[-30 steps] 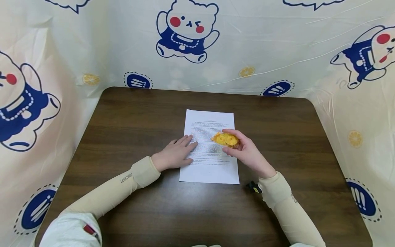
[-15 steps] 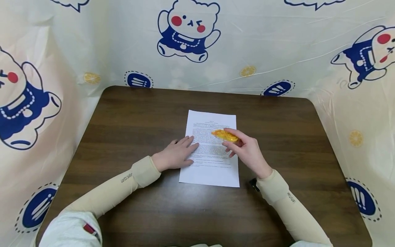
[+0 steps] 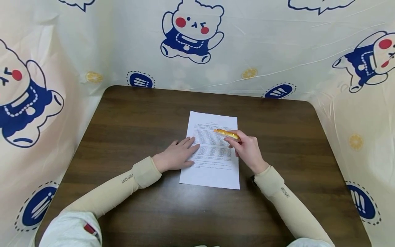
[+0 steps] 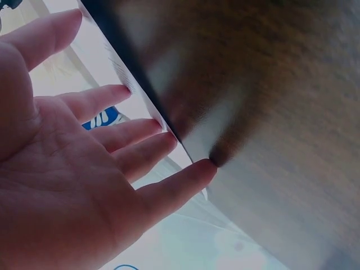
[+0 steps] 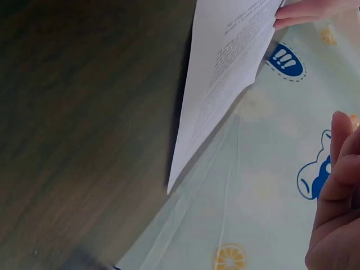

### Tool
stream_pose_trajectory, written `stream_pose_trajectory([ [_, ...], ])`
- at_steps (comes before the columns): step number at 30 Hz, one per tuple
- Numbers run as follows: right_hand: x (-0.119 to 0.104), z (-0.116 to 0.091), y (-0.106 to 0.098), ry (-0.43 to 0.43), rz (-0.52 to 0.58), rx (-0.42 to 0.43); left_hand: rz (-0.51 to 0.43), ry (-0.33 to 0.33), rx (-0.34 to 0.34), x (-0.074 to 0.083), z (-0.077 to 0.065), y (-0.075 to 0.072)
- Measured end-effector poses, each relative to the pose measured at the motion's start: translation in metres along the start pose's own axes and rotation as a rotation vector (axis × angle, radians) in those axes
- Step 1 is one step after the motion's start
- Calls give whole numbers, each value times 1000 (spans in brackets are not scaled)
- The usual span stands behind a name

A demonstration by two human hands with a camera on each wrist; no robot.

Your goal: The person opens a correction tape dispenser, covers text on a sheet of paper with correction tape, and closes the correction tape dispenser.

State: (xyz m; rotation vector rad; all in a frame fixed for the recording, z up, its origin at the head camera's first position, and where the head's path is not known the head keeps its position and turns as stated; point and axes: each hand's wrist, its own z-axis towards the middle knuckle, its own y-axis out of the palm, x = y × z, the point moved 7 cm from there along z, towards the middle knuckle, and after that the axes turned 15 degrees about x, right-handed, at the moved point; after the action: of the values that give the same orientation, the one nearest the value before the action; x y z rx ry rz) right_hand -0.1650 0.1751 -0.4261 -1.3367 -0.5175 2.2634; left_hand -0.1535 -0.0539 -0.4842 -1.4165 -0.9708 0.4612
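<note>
A yellow-orange translucent correction tape [image 3: 227, 134] is pinched between the thumb and fingers of my right hand [image 3: 250, 151]. It is turned edge-on, with its narrow tip pointing left over the upper text of a printed sheet of paper [image 3: 210, 176]. In the right wrist view only a sliver of the correction tape [image 5: 354, 121] shows beyond the curled fingers. My left hand [image 3: 176, 155] lies palm down with fingers spread, fingertips resting on the sheet's left edge. The left wrist view has those straight fingers [image 4: 169, 194] from the palm side, little touching down near the paper's edge.
The sheet lies on a dark brown wooden table [image 3: 139, 116] with rounded far corners. A pale curtain [image 3: 123, 41] printed with cartoon bears hangs round its back and sides. Beige sleeves [image 3: 109, 188] cover both forearms.
The correction tape has turned from its broad face upward to edge-on in my right hand, whose wrist has rolled and drawn slightly left. My left hand stays in place on the paper.
</note>
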Motion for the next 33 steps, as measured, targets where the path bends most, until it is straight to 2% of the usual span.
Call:
stream_pose_trajectory([
  [7, 2, 5, -1, -15, -28, -45, 23, 20, -2, 3, -2, -1],
  [12, 0, 12, -4, -54, -76, -37, 24, 53, -2, 9, -3, -3],
  [15, -2, 17, -6, -78, -80, -38, 18, 48, 31, 9, -1, -4],
  [20, -4, 27, -5, -134, -74, -93, 7, 14, 108, 0, 5, -7],
  [24, -3, 41, -2, -155, -55, -148, 13, 6, 69, -5, 8, -2],
  [28, -3, 55, 3, -184, -29, -205, 18, 17, 21, -3, 6, 2],
  [33, -2, 67, 14, -203, -16, -279, 19, 42, 35, 5, 0, 1],
])
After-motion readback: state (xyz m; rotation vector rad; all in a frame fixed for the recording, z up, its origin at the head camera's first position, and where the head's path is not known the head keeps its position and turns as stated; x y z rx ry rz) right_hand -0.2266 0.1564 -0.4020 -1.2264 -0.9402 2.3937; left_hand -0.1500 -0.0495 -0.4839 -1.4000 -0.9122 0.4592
